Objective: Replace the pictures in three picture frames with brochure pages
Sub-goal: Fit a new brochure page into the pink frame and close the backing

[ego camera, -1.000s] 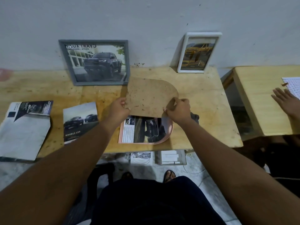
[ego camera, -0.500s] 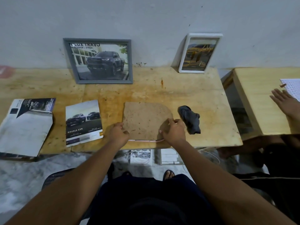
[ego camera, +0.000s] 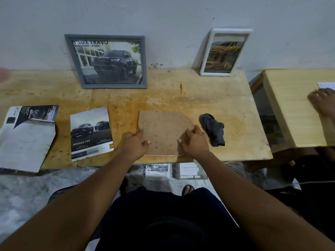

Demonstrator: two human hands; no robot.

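A brown backing board (ego camera: 163,131) lies flat on a pink picture frame (ego camera: 163,155), of which only a thin front rim shows. My left hand (ego camera: 135,144) rests on the board's left edge, thumb on top. My right hand (ego camera: 194,142) presses on its right side with fingers spread loosely. What is inside the pink frame is hidden. A grey frame (ego camera: 108,61) with a dark pickup picture and a white frame (ego camera: 224,53) with a yellow car picture lean on the wall. A loose "Double Cab" brochure page (ego camera: 90,134) lies left of my hands, and the brochure (ego camera: 27,134) lies farther left.
A dark crumpled cloth (ego camera: 213,130) lies just right of my right hand on the wooden table (ego camera: 217,98). Another person's hand (ego camera: 322,102) rests on a second table (ego camera: 293,109) at the right. Boxes and cables sit on the floor under the table edge.
The backing board, held up over the pink frame a second ago, came down flat onto it and now covers the brochure page inside. Both hands stayed at its edges.
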